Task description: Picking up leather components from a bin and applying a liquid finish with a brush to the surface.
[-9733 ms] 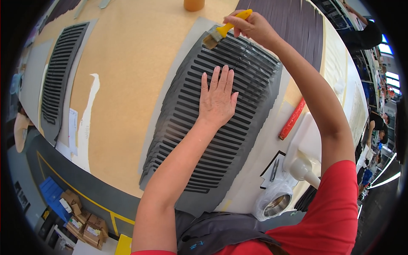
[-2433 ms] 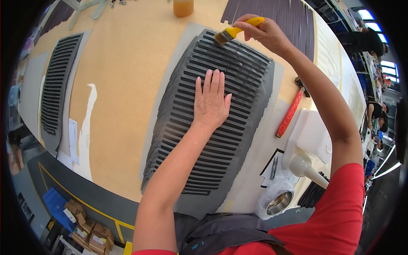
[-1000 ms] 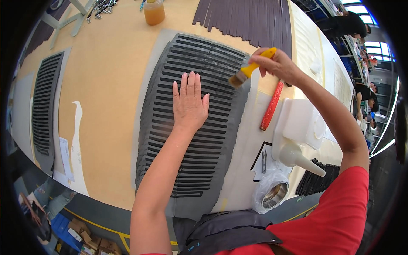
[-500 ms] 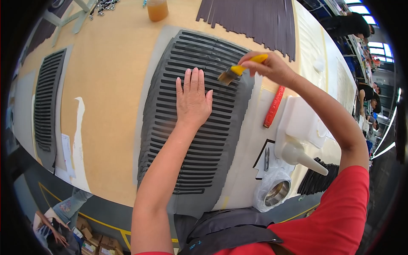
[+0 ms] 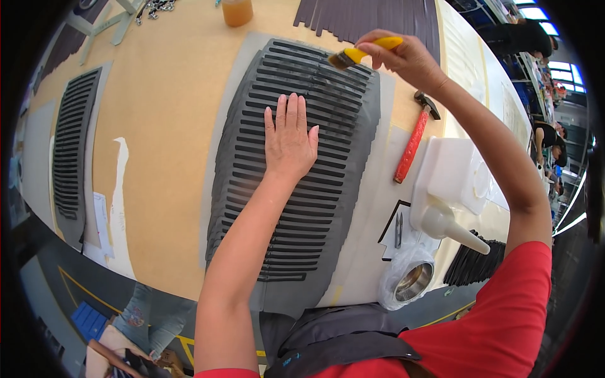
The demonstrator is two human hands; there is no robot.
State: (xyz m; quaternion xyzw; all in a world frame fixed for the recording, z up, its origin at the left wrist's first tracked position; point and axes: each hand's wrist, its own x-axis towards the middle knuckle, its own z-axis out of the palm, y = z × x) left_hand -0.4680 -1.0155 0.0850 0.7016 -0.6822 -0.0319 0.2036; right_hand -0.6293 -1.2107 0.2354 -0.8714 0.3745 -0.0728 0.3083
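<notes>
A long grey sheet [image 5: 365,151] lies before me, with rows of black strips [image 5: 309,179] across it. My left hand [image 5: 290,140] rests flat on the strips near the middle, fingers stretched toward the far end. In my right hand [image 5: 406,60] is a paintbrush [image 5: 362,52] with a yellow handle, gripped between thumb and fingers. Its dark bristles point left, over the far part of the strips; whether they touch the surface I cannot tell. Nearest to my right forearm lies a hammer [image 5: 413,145] with a red handle.
To the right are a white plastic container [image 5: 450,170], tweezers [image 5: 399,230] and a plastic-wrapped metal bowl [image 5: 413,283]. Brown strips [image 5: 378,19] and a jar of amber liquid [image 5: 237,12] stand at the far side. Another stripped panel [image 5: 72,138] lies left. People work nearby.
My right hand has lifted the paintbrush farther away, toward the far end of the sheet. The hammer's head now shows beneath. My left hand stays flat in nearly the same place.
</notes>
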